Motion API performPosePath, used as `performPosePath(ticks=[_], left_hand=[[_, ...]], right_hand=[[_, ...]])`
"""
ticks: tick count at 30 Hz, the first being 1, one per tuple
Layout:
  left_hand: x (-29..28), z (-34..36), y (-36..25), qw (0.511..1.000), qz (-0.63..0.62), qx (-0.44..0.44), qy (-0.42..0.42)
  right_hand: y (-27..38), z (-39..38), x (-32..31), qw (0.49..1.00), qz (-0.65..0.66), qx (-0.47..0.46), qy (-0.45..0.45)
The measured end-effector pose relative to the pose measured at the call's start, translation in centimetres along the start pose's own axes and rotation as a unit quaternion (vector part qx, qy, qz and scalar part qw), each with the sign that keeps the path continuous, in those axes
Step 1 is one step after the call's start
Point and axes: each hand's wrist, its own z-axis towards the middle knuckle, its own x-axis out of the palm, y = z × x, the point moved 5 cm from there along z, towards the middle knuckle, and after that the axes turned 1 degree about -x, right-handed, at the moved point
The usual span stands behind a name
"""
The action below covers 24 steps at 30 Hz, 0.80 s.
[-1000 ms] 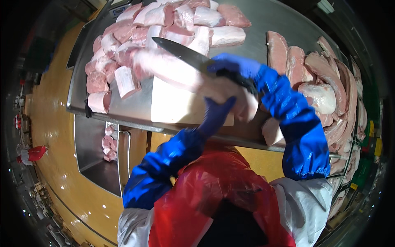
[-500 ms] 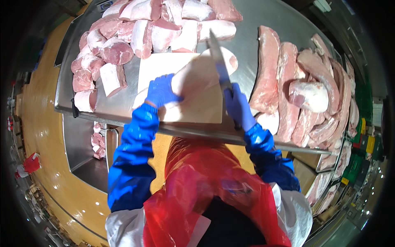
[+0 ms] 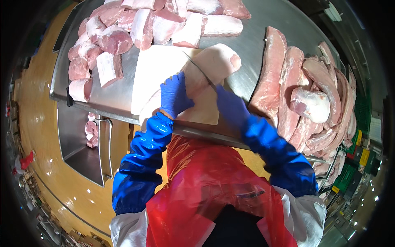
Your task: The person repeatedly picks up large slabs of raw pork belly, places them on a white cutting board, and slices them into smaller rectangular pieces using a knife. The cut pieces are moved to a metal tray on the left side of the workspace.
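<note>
A long pale pork loin (image 3: 220, 57) lies diagonally on the white cutting board (image 3: 146, 68). My left hand (image 3: 176, 94), in a blue glove, presses on and grips the loin's lower-left portion, thumb out to the right. My right hand (image 3: 231, 108), also gloved and blurred, holds a long knife (image 3: 202, 72); its blade lies across the loin, tip toward the upper left, just right of my left hand. Cut pork chunks (image 3: 115, 40) crowd the table above and left of the board, while long strips of pork (image 3: 267, 70) are piled to the right.
The steel table (image 3: 288, 20) has a raised front rim. A steel bin (image 3: 82, 152) holding meat pieces stands below at the left, over a yellow floor (image 3: 49, 140). Green crates (image 3: 345, 177) and racked meat are at the far right.
My left hand has moved onto the loin's left part. The knife swung from horizontal near my raised right hand to upright, then tilted down leftward across the loin, which now rests on the board.
</note>
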Motion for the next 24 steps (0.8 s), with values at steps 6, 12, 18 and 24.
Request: performPosePath(ticks=[6,12,18,24], left_hand=[[-0.8,-0.5,2.4,0.998,-0.044,-0.018,-0.029],[-1.0,-11.7,13.6,0.955,-0.264,-0.117,-0.064],[-3.0,-11.7,11.1,0.96,-0.253,-0.02,-0.117],[-0.4,-10.2,11.7,0.97,-0.209,-0.056,-0.109]], right_hand=[[-2.3,-0.9,5.0,0.996,0.004,0.045,0.078],[2.8,-11.7,-4.6,0.939,-0.301,-0.003,0.166],[13.4,-1.6,-0.2,0.977,-0.182,-0.022,0.104],[13.3,-2.4,2.2,0.952,-0.246,-0.122,0.131]])
